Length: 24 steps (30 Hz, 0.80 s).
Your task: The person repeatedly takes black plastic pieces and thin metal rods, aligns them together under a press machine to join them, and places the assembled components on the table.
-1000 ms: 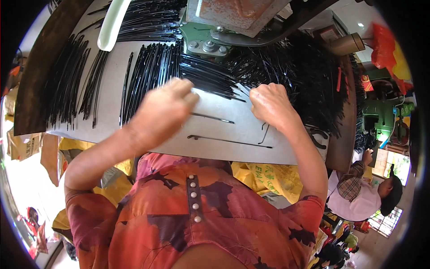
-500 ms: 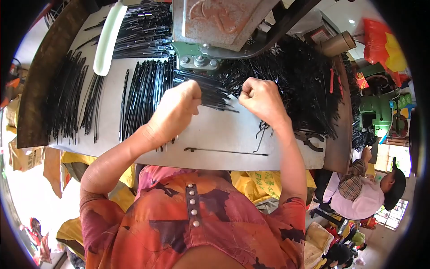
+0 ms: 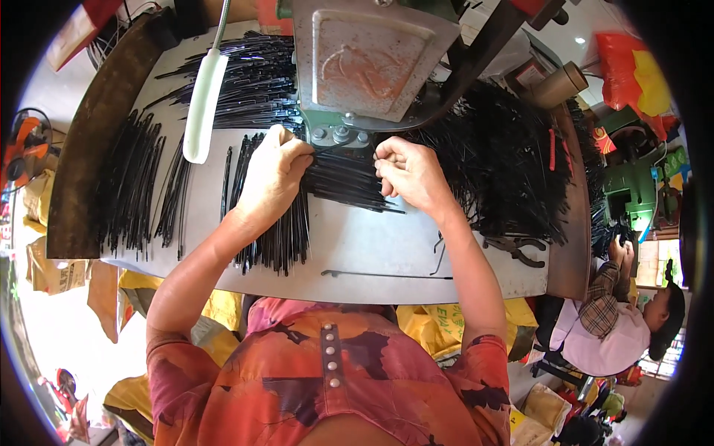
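Grey worktable (image 3: 387,253) is covered with black rods; a metal press machine (image 3: 372,56) sits at the far edge, centre. The large tangled rod heap (image 3: 506,171) is piled right of the machine, sorted rod rows (image 3: 134,186) laid left (long axes running near-to-far). The held rod bundle (image 3: 346,182) lies crosswise between both hands, directly under the machine base. Left hand (image 3: 271,175) is closed in a fist around the bundle's left end; right hand (image 3: 409,175) is pinched shut on its right end. Both are equally near. No containers are seen.

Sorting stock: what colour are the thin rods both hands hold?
Black; the rods show best in the head view.
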Motion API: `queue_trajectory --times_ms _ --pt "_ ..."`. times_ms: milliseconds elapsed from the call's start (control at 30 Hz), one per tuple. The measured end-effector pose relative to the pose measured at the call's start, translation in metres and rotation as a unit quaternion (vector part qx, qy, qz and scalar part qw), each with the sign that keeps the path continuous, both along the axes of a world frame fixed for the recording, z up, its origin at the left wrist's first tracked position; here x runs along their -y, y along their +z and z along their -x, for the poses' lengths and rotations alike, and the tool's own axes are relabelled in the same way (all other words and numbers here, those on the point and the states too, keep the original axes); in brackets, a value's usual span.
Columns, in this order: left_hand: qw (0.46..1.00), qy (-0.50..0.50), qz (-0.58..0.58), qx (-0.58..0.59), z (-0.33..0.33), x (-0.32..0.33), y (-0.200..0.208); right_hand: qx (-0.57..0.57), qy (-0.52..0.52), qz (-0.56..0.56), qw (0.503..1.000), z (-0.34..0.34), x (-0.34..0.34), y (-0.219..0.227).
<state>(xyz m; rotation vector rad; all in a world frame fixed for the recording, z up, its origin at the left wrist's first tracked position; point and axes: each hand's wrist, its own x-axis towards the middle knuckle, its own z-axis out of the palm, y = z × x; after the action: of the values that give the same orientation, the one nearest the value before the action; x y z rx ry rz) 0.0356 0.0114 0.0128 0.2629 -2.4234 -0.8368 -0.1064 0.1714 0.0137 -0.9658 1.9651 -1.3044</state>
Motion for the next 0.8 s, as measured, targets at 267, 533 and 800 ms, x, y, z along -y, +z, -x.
queue_trajectory --times_ms 267,533,800 --pt "0.973 0.039 0.229 -0.004 0.0 -0.002 0.013 0.117 -0.005 0.031 0.993 -0.007 0.011 0.005" --pt "0.997 -0.016 -0.065 0.04 -0.009 -0.008 0.008 0.181 -0.036 0.053 0.981 -0.006 0.017 0.003" --pt "0.985 0.028 -0.173 -0.001 0.017 -0.001 -0.016 0.202 -0.043 0.063 0.976 -0.004 0.022 -0.002"
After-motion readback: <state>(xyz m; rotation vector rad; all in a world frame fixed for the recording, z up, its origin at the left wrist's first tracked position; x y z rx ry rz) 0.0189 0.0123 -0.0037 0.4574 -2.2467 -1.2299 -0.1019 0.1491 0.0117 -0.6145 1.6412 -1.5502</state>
